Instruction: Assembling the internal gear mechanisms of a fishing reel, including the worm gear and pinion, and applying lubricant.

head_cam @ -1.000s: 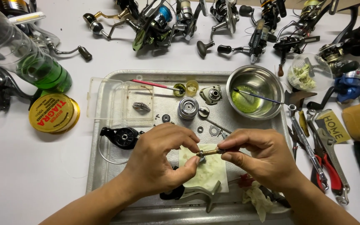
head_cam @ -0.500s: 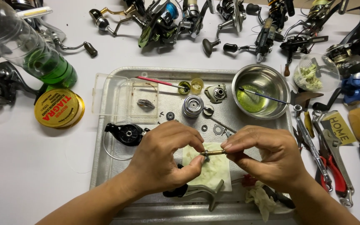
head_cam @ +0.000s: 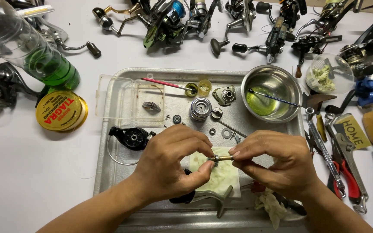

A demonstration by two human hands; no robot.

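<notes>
My left hand (head_cam: 171, 162) and my right hand (head_cam: 273, 162) meet over a metal tray (head_cam: 109, 172), pinching a small brass shaft part (head_cam: 220, 158) between their fingertips. Each hand grips one end, the left at a small ring-shaped piece on it. Under the hands lies a stained white cloth (head_cam: 221, 179). On the tray behind them sit a silver spool (head_cam: 200, 108), a grey reel body piece (head_cam: 224, 95), a black reel side cover (head_cam: 131, 138) and several small washers and bearings (head_cam: 212, 131).
A steel bowl (head_cam: 281, 84) with green liquid and a brush stands at the tray's back right. A green-liquid bottle (head_cam: 35, 54) and a yellow tin (head_cam: 61, 111) lie left. Several fishing reels (head_cam: 173, 19) line the back. Wrenches and red-handled pliers (head_cam: 344, 166) lie right.
The view has shifted slightly, so everything sits a little lower in frame. Both hands stay together on the brass part, with only small finger movement.
</notes>
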